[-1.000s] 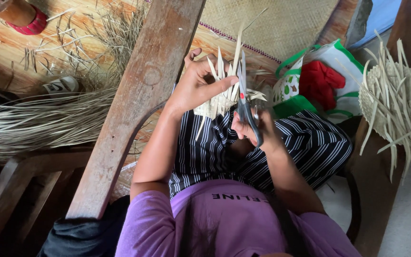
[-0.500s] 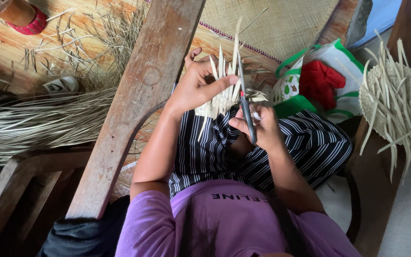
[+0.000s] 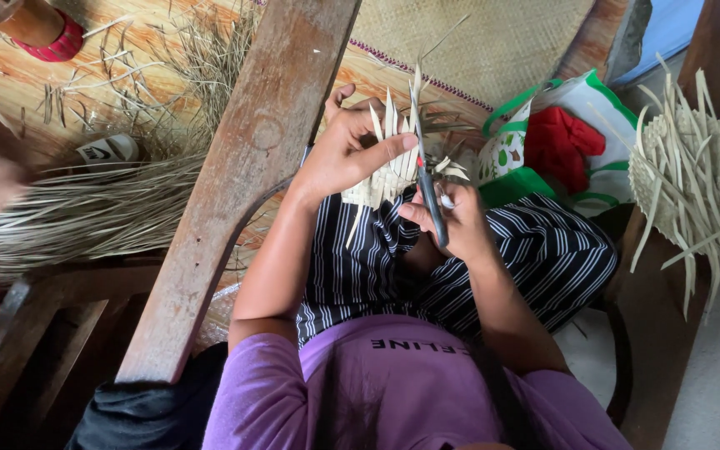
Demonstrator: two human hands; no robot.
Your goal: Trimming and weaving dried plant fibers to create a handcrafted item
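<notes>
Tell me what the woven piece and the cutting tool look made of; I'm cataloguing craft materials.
The woven piece looks like dried palm or similar plant strips: pale, matte, flat, with loose pointed ends. The scissors in the right hand look like dark metal blades; the handle material is hidden. The left hand steadies the weave.

A slanting wooden beam (image 3: pixel 243 192) blocks the left of the lap, with a heap of dried straw strips (image 3: pixel 85 212) beyond it. To the right a green-and-white bag (image 3: pixel 543 179) and a half-woven basket (image 3: pixel 702 175) with jutting strips crowd in. Open room remains over the striped cloth (image 3: pixel 535 258), nearer the body.
</notes>
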